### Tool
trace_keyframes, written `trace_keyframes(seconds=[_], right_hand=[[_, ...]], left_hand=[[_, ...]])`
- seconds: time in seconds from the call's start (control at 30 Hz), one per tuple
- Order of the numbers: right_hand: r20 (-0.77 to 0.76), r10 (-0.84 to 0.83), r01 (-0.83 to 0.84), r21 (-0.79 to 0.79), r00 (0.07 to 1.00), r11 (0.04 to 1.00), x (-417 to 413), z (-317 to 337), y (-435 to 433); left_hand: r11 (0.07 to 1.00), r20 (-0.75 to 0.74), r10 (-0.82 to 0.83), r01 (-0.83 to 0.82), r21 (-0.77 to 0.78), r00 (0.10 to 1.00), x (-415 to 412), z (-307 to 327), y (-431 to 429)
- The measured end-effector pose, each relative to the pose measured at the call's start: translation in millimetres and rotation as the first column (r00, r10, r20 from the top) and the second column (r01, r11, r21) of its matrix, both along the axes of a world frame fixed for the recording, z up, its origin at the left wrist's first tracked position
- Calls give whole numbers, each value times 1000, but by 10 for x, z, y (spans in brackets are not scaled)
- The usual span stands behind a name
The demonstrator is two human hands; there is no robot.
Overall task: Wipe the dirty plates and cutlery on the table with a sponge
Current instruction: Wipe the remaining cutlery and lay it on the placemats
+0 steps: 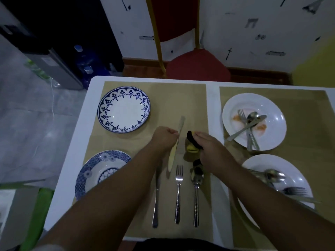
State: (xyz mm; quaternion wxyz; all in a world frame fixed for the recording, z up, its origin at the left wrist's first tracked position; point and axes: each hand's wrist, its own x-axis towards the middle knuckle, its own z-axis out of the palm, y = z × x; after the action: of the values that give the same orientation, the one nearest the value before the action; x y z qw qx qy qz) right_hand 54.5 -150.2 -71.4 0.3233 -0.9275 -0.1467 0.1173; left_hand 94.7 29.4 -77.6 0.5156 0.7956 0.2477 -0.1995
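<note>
My left hand (164,137) grips a table knife (176,142) by its middle, holding it above the mat with the blade pointing away. Just to its right, my right hand (208,145) is closed on a yellow and black sponge (192,142), which is close to the knife but apart from it. A knife (156,194), a fork (178,192) and a spoon (196,192) lie side by side on the left mat near me. On the right mat, a stained white plate (272,105) holds several pieces of cutlery (251,127). A second white plate (262,162) carries a spoon and fork.
Two blue-patterned plates sit on the left mat, one at the far left (124,109), one nearer (98,171) partly under my left arm. A red chair (195,64) stands beyond the white table's far edge (145,78). Water bottles (83,62) stand on the floor at left.
</note>
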Motion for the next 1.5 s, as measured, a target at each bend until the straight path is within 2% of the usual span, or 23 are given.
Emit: trace_keyframes(seconds=[0.27, 0.4, 0.47, 0.5, 0.57, 0.63, 0.7, 0.73, 0.9, 1.13, 1.27, 1.5], right_hand=[[-44, -23, 16, -134, 999, 991, 383, -194, 275], [-62, 17, -26, -153, 998, 988, 348, -268, 349], [-41, 28, -34, -154, 999, 988, 303, -297, 342], [-27, 36, -40, -163, 999, 986, 289, -298, 338], [1, 64, -63, -194, 998, 979, 278, -299, 346], [23, 80, -73, -227, 997, 971, 266, -292, 367], [15, 79, -73, -245, 997, 967, 257, -286, 377], [4, 79, -75, -256, 997, 964, 252, -289, 376], [-42, 74, -83, -267, 996, 960, 239, -314, 370], [-78, 108, -126, -293, 991, 948, 264, -331, 391], [14, 83, -76, -256, 996, 964, 224, -238, 349], [199, 99, -64, -175, 975, 982, -105, 150, 92]], left_hand=[[970, -5, -122, 121, 209, 992, 506, -189, 118], [944, 92, -139, 104, 312, 986, 340, -183, 174], [926, 162, -223, 157, 343, 961, 147, -178, 267], [887, 218, -335, 229, 401, 917, 50, -189, 336], [703, 282, -638, 392, 594, 716, -100, -270, 496], [507, 213, -821, 502, 701, 530, -186, -374, 588], [382, 88, -879, 580, 719, 469, -251, -418, 582], [358, 52, -882, 595, 720, 469, -270, -452, 574], [397, -19, -823, 598, 696, 568, -244, -490, 649], [426, -18, -802, 592, 684, 598, -248, -496, 659], [461, 14, -780, 558, 690, 626, -299, -476, 645], [565, 206, -755, 459, 685, 622, -637, -68, 216]])
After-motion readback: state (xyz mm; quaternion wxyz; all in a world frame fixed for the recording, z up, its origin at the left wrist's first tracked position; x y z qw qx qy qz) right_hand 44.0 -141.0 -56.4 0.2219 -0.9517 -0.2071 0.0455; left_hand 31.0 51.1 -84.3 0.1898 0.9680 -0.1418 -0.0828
